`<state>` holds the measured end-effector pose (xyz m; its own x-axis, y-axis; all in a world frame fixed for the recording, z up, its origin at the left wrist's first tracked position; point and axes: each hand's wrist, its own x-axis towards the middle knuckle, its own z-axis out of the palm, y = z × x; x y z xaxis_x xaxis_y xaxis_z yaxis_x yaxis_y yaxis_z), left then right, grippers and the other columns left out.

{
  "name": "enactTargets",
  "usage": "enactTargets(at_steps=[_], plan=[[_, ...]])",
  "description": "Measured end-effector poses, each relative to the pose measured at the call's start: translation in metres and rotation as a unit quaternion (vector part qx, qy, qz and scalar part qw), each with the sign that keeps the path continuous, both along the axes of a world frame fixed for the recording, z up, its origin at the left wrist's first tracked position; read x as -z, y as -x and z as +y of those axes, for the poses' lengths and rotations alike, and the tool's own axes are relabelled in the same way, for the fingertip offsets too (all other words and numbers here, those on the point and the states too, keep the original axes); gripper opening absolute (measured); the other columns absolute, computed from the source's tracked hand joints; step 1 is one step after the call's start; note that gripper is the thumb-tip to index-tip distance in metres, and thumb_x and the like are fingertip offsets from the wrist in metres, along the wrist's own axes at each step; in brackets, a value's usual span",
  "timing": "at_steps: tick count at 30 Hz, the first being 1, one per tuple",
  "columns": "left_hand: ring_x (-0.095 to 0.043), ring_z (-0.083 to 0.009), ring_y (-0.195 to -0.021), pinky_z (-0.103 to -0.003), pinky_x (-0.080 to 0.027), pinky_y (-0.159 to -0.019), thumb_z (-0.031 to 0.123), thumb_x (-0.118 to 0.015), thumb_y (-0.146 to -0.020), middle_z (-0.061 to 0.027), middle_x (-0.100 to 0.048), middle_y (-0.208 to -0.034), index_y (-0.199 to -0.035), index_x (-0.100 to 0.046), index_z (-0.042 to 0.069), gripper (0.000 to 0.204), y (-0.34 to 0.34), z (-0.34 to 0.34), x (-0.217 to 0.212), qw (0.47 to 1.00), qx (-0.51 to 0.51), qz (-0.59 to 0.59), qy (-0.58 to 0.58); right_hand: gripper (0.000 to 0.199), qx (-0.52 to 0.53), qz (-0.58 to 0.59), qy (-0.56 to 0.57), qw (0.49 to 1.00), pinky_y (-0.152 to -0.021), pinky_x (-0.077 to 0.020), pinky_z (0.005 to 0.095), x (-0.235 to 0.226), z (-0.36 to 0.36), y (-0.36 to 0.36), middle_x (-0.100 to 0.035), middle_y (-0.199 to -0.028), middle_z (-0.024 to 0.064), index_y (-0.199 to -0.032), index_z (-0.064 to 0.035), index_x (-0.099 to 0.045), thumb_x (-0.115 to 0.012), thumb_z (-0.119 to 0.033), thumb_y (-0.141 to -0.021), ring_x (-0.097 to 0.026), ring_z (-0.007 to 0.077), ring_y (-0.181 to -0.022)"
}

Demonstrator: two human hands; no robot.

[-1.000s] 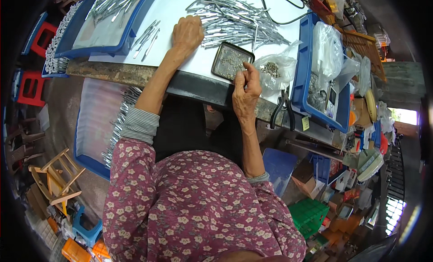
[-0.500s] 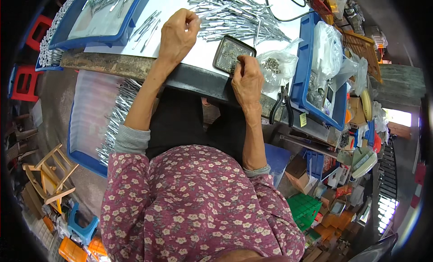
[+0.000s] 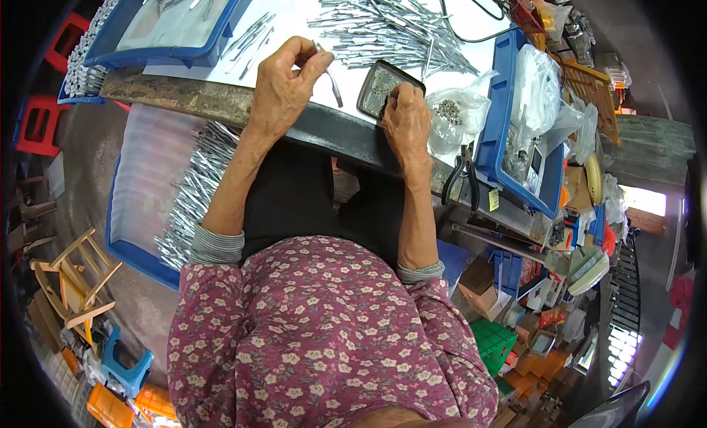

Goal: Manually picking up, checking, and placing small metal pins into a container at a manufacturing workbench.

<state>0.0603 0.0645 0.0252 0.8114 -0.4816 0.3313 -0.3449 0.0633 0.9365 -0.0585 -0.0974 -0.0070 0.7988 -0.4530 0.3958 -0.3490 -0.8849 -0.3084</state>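
My left hand (image 3: 286, 89) is closed in a pinch above the white tabletop. Between its thumb and fingers is a slim silvery metal rod (image 3: 335, 88), slanting down toward the table's near edge. My right hand (image 3: 408, 122) has its fingers pressed together at the right rim of a small dark rectangular tray (image 3: 368, 98), which holds tiny metal parts. Whatever those fingertips hold, if anything, is hidden. Beyond both hands spreads a big heap of similar silvery rods (image 3: 390, 30). A few separate rods (image 3: 250, 39) lie to the left.
Right of the tray are an open plastic bag of small parts (image 3: 448, 113), black-handled pliers (image 3: 462, 176) and a blue bin (image 3: 486, 152) with plastic bags. A blue crate (image 3: 210, 52) stands at left. Below the table edge, another blue crate (image 3: 136, 260) holds many rods.
My left hand has turned, and the rod in it now shows pointing toward the table edge. My right hand stays at the tray, its fingers curled in more. The whole view has shifted slightly.
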Motion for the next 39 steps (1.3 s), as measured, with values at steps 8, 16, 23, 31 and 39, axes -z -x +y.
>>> enactTargets(at_steps=[8,16,23,31,39], plan=[[-0.051,-0.0176,-0.057,-0.03,-0.042,-0.054,0.014,-0.056,-0.084,-0.009,-0.052,-0.065,-0.083,-0.049,0.0,0.016,0.008,-0.011,-0.005,0.978,-0.015,-0.193,-0.077,0.011,-0.02,0.026,0.012,0.999,-0.056,-0.0418,0.0466,0.0,-0.001,-0.002,-0.052,-0.069,0.0206,-0.076,-0.0001,-0.045,-0.053,-0.006,-0.076,-0.053,0.0395,-0.064],[-0.058,-0.0269,-0.059,-0.034,-0.046,-0.053,0.015,-0.053,-0.085,-0.0118,-0.056,-0.066,-0.082,-0.047,0.002,0.015,0.017,-0.029,0.006,0.982,-0.005,-0.181,-0.062,0.012,-0.003,-0.088,-0.096,0.991,-0.053,-0.0408,0.044,0.0,-0.003,0.004,-0.05,-0.07,0.0221,-0.077,0.0038,-0.044,-0.053,-0.003,-0.073,-0.052,0.0377,-0.057],[-0.06,-0.0144,-0.067,-0.026,-0.048,-0.059,0.008,-0.05,-0.086,-0.0099,-0.061,-0.073,-0.094,-0.049,-0.001,0.012,0.025,-0.037,0.015,0.996,0.067,-0.046,-0.033,0.007,-0.023,-0.194,-0.407,0.892,-0.047,-0.0393,0.0251,-0.004,-0.004,0.007,-0.048,-0.063,0.0027,-0.078,0.0021,-0.049,-0.053,-0.003,-0.079,-0.046,0.0087,-0.054],[-0.052,-0.0074,-0.051,-0.021,-0.042,-0.045,0.006,-0.052,-0.083,-0.0041,-0.059,-0.063,-0.088,-0.052,0.0,0.009,0.039,-0.05,0.009,0.979,0.143,0.144,0.033,0.006,-0.024,-0.237,-0.522,0.819,-0.045,-0.0379,0.0194,-0.017,0.002,0.012,-0.052,-0.067,0.0027,-0.08,0.0023,-0.052,-0.056,-0.003,-0.079,-0.048,0.0076,-0.052],[-0.047,-0.0042,-0.055,-0.018,-0.037,-0.048,0.007,-0.051,-0.084,-0.0018,-0.056,-0.065,-0.092,-0.052,-0.001,0.011,0.044,-0.056,0.019,0.973,0.16,0.164,0.026,0.007,-0.041,-0.27,-0.557,0.784,-0.045,-0.0388,0.0191,-0.02,0.005,0.013,-0.054,-0.067,0.0035,-0.084,0.0035,-0.054,-0.054,0.001,-0.078,-0.047,0.0067,-0.05]])
